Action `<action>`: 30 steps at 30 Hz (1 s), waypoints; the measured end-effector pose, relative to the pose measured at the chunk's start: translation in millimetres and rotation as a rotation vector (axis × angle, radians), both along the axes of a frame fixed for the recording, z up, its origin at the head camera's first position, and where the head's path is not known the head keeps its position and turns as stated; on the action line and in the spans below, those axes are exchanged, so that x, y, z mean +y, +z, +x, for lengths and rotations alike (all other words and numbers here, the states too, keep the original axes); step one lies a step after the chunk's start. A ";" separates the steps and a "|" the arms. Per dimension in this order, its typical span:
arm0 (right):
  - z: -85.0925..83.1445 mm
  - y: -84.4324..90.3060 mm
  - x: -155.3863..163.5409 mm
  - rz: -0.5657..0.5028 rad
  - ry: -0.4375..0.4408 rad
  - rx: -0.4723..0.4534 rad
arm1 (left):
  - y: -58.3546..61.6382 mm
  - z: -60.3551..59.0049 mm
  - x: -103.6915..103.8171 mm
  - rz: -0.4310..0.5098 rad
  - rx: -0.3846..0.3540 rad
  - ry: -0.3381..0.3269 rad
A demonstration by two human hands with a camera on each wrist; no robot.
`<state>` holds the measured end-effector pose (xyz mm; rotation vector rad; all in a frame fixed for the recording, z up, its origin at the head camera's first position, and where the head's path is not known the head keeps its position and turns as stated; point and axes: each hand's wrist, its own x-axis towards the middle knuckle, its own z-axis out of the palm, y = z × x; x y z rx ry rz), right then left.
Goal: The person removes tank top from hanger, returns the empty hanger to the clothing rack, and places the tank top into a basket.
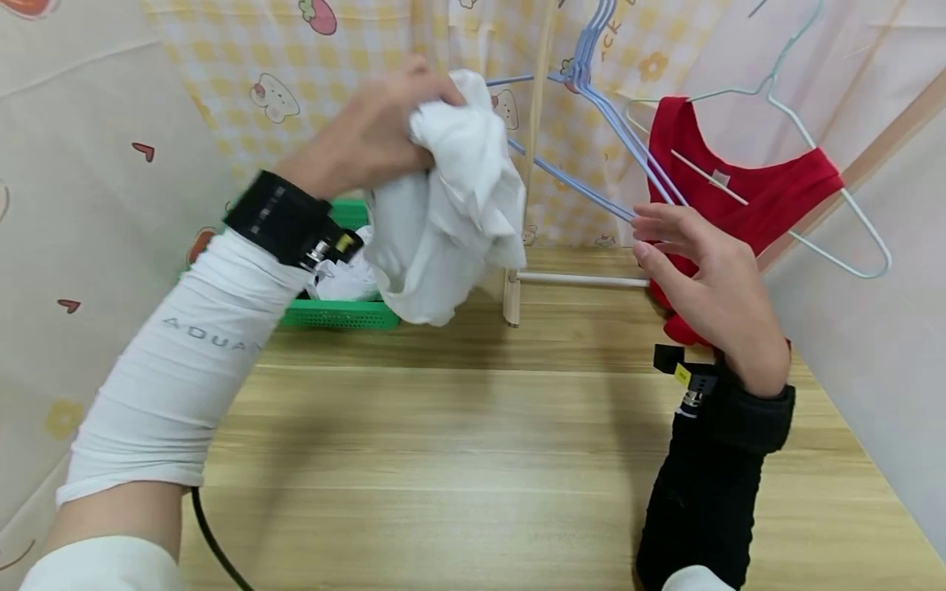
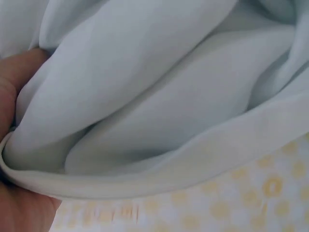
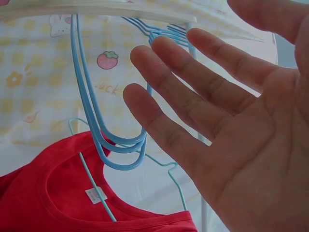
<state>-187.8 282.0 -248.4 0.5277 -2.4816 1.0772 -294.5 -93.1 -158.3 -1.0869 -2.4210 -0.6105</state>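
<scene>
My left hand (image 1: 377, 123) grips a bunched white garment (image 1: 451, 205) that hangs in folds in front of the rack's upright. Its hemmed edge fills the left wrist view, with my fingers (image 2: 19, 72) and thumb at the left side of the cloth. To the right, my right hand (image 1: 709, 279) is held up with fingers extended and nothing in it. In the right wrist view its palm faces the camera, near several blue hangers (image 3: 116, 152). A red sleeveless top (image 1: 746, 197) hangs on a pale green hanger (image 1: 865, 238) just behind this hand.
Behind the white garment stands a green basket (image 1: 340, 315) with white cloth (image 1: 347, 279) inside. The rack has a wooden upright (image 1: 512, 300) and a white lower bar (image 1: 584, 281). A wooden table (image 1: 473, 460) lies below, with a black cable (image 1: 214, 542) at left.
</scene>
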 end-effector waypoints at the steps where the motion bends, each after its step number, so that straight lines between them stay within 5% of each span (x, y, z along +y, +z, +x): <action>1: -0.2 -0.1 0.1 0.001 0.000 0.001 | 6.1 -0.5 -7.8 0.021 0.032 0.032; 6: -1.9 -0.3 1.5 0.007 -0.004 0.000 | 29.5 -4.3 -44.4 0.076 0.130 0.253; 10: -2.8 -1.2 3.8 0.014 -0.015 -0.004 | 39.5 -10.0 -67.8 0.091 0.108 0.409; 14: -3.4 -2.6 6.2 0.020 -0.023 -0.019 | 37.4 -16.3 -88.7 0.096 0.095 0.467; 19: -3.8 -3.4 8.5 0.024 -0.026 -0.029 | 18.4 -29.2 -113.0 0.098 0.062 0.514; 30: -0.2 -0.7 8.4 0.055 -0.029 -0.033 | -50.6 -51.0 -161.9 -0.009 -0.200 0.586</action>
